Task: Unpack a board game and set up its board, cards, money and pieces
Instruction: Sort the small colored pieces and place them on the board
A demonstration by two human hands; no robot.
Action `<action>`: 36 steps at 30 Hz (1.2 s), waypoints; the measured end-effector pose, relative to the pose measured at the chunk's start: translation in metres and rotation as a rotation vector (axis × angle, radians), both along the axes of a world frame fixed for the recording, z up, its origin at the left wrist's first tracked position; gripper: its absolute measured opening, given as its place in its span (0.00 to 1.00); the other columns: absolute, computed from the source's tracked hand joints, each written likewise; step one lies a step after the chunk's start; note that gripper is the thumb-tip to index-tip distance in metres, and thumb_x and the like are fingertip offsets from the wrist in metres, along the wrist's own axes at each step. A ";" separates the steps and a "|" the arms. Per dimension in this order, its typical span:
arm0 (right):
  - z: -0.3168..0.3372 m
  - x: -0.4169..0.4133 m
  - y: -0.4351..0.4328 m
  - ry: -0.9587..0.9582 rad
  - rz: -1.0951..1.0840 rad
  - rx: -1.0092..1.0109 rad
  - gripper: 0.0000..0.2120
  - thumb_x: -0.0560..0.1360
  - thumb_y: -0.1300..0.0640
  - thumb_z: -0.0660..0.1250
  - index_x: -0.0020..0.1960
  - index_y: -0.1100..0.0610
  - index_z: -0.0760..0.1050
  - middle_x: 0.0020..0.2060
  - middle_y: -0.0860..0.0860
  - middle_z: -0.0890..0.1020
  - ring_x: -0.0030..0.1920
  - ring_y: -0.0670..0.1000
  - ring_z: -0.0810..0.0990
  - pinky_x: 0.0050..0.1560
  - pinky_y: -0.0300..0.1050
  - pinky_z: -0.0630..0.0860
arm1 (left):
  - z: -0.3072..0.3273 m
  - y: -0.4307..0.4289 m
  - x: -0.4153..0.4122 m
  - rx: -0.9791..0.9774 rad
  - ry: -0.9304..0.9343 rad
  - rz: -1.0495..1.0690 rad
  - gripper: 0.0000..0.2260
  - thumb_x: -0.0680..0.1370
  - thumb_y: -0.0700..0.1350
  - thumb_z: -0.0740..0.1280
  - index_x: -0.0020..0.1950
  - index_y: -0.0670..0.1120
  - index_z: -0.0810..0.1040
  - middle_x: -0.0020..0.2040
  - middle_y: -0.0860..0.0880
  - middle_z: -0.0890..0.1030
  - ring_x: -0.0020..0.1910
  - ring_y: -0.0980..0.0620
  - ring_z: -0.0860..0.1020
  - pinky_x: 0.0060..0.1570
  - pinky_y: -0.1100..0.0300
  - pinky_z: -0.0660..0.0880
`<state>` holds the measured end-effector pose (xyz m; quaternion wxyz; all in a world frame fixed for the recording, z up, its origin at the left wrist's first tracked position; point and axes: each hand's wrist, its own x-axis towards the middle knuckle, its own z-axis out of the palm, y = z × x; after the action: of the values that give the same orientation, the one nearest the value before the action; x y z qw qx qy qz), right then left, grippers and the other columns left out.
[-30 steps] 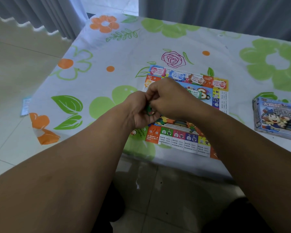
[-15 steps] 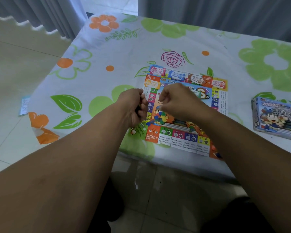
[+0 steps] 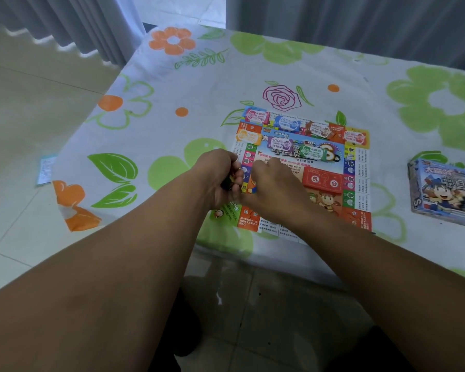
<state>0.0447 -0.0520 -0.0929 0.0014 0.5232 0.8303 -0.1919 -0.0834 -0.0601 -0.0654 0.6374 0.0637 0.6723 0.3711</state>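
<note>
While board [image 3: 360, 167], money [image 3: 254, 117] and cards [image 3: 323, 181] sit ready by the near edge of the table [image 3: 172, 130], the left hand [image 3: 218, 178] clutches a dark item [image 3: 227, 181] and the right hand [image 3: 274, 189] curls over unplaced pieces [image 3: 253, 189], grip unclear.

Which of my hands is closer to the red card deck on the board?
Right. The right hand is just left of the red card deck, over the board; the left hand is farther left, at the board's edge, gripping a small dark item.
</note>
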 end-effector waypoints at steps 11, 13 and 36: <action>0.003 0.020 0.021 0.190 0.043 -0.114 0.05 0.74 0.60 0.73 0.50 0.55 0.81 0.48 0.50 0.79 0.50 0.52 0.79 0.49 0.48 0.77 | -0.002 0.000 0.003 -0.030 0.030 -0.074 0.18 0.83 0.48 0.58 0.33 0.46 0.71 0.27 0.50 0.72 0.23 0.54 0.68 0.21 0.67 0.65; 0.007 0.025 0.029 0.200 -0.002 -0.121 0.07 0.74 0.60 0.74 0.51 0.53 0.81 0.48 0.49 0.79 0.50 0.51 0.79 0.48 0.47 0.76 | -0.002 -0.001 0.004 -0.036 0.030 -0.098 0.18 0.83 0.48 0.58 0.34 0.47 0.71 0.27 0.50 0.72 0.22 0.55 0.68 0.20 0.68 0.65; 0.004 0.036 0.025 0.101 0.301 -0.077 0.09 0.75 0.56 0.74 0.55 0.53 0.82 0.49 0.50 0.74 0.50 0.51 0.74 0.45 0.43 0.69 | -0.002 -0.001 0.007 -0.023 0.071 -0.179 0.17 0.83 0.48 0.58 0.35 0.46 0.72 0.26 0.50 0.72 0.22 0.55 0.69 0.22 0.66 0.68</action>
<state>0.0802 -0.0266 -0.0894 0.0086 0.3824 0.8903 -0.2472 -0.0769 -0.0610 -0.0672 0.6443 0.1294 0.6904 0.3024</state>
